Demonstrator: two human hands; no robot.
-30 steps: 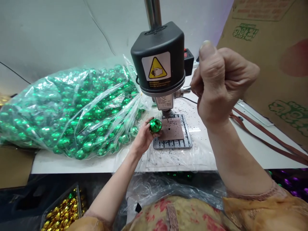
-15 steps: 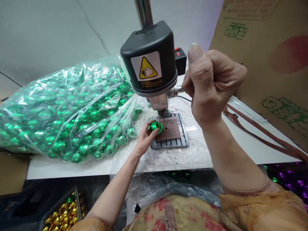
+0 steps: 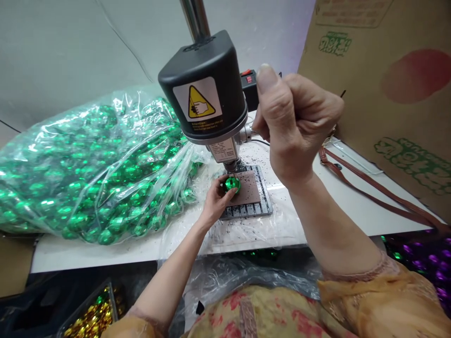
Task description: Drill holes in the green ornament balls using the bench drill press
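Observation:
A shiny green faceted ball [image 3: 232,185] is pinched between the thumb and fingers of my left hand [image 3: 217,196]. It sits on a brown board [image 3: 251,188] lying on the slotted metal base [image 3: 267,206], directly below the chuck [image 3: 231,165] of a small drill press [image 3: 204,89]. Dark slots or holes show on the ball; the drill tip is hard to make out. My right hand [image 3: 296,124] is raised beside the press, closed in a fist around its feed lever, which the fingers mostly hide.
A large clear bag of green balls [image 3: 105,169] fills the table's left side. A cardboard box [image 3: 384,94] stands right, with a brown strap [image 3: 373,190] before it. Dark shavings dot the base. Below are a bin of gold balls [image 3: 92,319] and purple balls [image 3: 426,263].
My left hand has brought the green ball rightwards over the board, under the chuck. My right hand stays closed at the lever. The whole view has shifted slightly.

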